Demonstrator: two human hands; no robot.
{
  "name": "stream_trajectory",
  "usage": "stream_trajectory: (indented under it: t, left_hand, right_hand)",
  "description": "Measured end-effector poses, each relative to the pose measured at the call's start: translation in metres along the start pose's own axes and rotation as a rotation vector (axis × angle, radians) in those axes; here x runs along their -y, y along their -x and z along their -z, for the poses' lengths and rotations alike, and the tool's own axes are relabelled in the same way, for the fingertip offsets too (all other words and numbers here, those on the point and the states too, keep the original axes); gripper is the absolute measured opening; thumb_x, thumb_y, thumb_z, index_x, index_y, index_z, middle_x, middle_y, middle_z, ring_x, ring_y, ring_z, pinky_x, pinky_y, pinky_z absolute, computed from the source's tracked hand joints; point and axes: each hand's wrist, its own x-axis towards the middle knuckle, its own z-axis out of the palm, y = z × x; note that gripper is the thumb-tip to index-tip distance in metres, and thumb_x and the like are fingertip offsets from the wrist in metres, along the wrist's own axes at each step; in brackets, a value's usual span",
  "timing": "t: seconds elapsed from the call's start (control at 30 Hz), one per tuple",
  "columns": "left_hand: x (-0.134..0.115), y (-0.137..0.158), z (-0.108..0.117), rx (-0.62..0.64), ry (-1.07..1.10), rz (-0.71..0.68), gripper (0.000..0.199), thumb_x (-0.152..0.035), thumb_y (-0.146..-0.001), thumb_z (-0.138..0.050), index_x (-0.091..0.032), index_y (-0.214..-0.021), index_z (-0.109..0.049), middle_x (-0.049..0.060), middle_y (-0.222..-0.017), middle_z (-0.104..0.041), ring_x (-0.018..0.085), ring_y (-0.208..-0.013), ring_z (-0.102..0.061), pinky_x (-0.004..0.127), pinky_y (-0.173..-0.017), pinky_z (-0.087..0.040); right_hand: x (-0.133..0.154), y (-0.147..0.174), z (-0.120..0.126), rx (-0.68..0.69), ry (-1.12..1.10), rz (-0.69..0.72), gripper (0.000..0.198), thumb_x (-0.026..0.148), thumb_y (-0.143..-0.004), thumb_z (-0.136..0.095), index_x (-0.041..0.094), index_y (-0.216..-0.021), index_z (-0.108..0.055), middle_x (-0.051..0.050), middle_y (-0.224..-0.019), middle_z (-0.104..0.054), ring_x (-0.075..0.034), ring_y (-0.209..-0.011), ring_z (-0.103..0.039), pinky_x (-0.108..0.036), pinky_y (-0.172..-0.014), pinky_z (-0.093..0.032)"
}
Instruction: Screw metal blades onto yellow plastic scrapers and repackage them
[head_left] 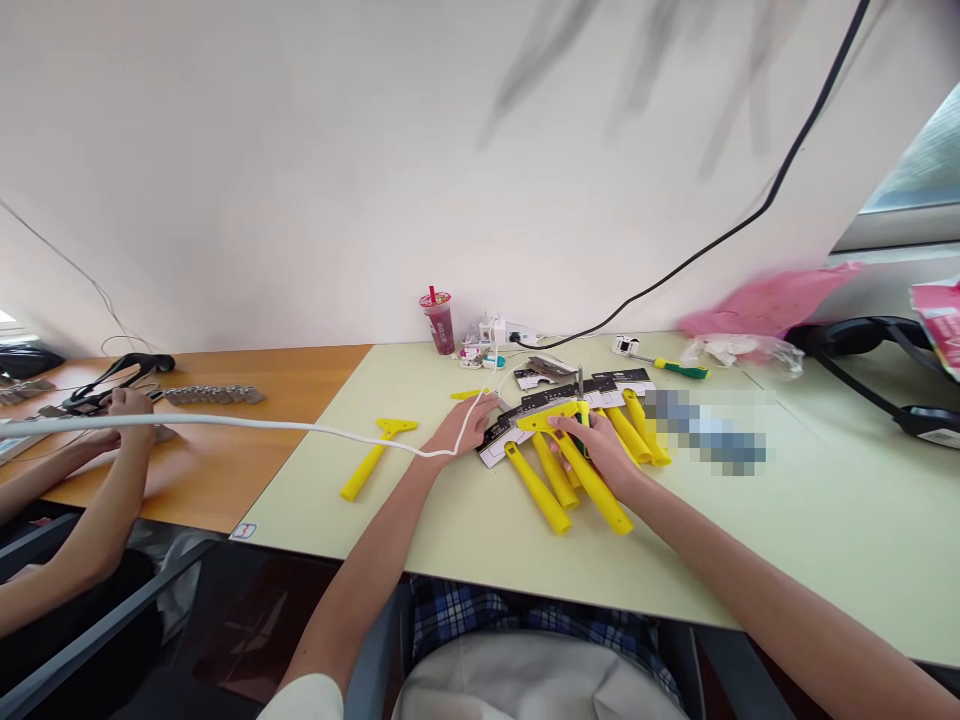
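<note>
My right hand (600,450) is closed around a yellow scraper (596,490), its wide head up and its handle slanting toward me. A green-and-yellow screwdriver (583,415) is in the same hand, its metal shaft pointing up. To the left, my left hand (469,428) rests low over the table, fingers stretched toward the black-and-white cards (495,445); what lies beneath them is partly hidden. A yellow piece (470,394) shows just behind that hand. Several yellow handles (538,490) lie around and under my right hand. Another yellow scraper (375,460) lies apart on the left.
A white cable (300,427) crosses in front of my left arm. At the back stand a drink cup (439,322) and a power plug (493,330). Another screwdriver (679,369), a pink bag (765,300) and a black headset (885,370) lie rightward. A co-worker's hands (131,410) are at left.
</note>
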Motion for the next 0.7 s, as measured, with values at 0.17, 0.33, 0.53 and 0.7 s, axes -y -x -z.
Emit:
stream_trajectory:
  t: [0.17, 0.33, 0.53, 0.7]
  left_hand:
    - [-0.002, 0.002, 0.021, 0.009, 0.063, -0.069, 0.060, -0.027, -0.091, -0.075, -0.029, -0.151, -0.073, 0.014, -0.165, -0.066, 0.036, -0.159, -0.058, 0.056, -0.139, -0.041]
    - [0.002, 0.009, 0.058, 0.075, 0.143, 0.123, 0.044, -0.041, -0.084, -0.085, -0.022, -0.123, -0.079, 0.016, -0.135, -0.076, 0.035, -0.126, -0.072, 0.051, -0.115, -0.058]
    - [0.010, 0.019, 0.072, 0.310, 0.236, 0.230, 0.036, -0.052, -0.079, -0.088, -0.019, -0.092, -0.080, 0.007, -0.098, -0.078, 0.023, -0.089, -0.066, 0.037, -0.083, -0.054]
    - [0.007, 0.020, 0.064, 0.300, 0.230, 0.234, 0.041, -0.060, -0.082, -0.084, -0.019, -0.086, -0.082, 0.006, -0.090, -0.078, 0.023, -0.083, -0.064, 0.036, -0.078, -0.051]
  right_hand:
    - [-0.002, -0.001, 0.002, 0.006, 0.014, 0.002, 0.048, 0.052, -0.079, -0.098, 0.025, -0.082, -0.059, -0.003, -0.073, -0.074, -0.014, -0.047, -0.057, -0.031, -0.043, -0.050]
    - [-0.004, -0.002, 0.004, 0.007, 0.038, -0.005, 0.048, 0.055, -0.079, -0.098, 0.025, -0.081, -0.060, -0.004, -0.072, -0.074, -0.015, -0.047, -0.057, -0.031, -0.042, -0.049]
    - [-0.005, -0.003, 0.003, 0.014, 0.043, -0.003, 0.047, 0.055, -0.080, -0.097, 0.025, -0.081, -0.061, -0.004, -0.071, -0.074, -0.015, -0.047, -0.058, -0.032, -0.044, -0.050]
    - [-0.006, -0.004, 0.003, -0.002, 0.033, -0.019, 0.049, 0.053, -0.078, -0.099, 0.026, -0.080, -0.058, -0.002, -0.071, -0.074, -0.014, -0.046, -0.057, -0.031, -0.042, -0.048]
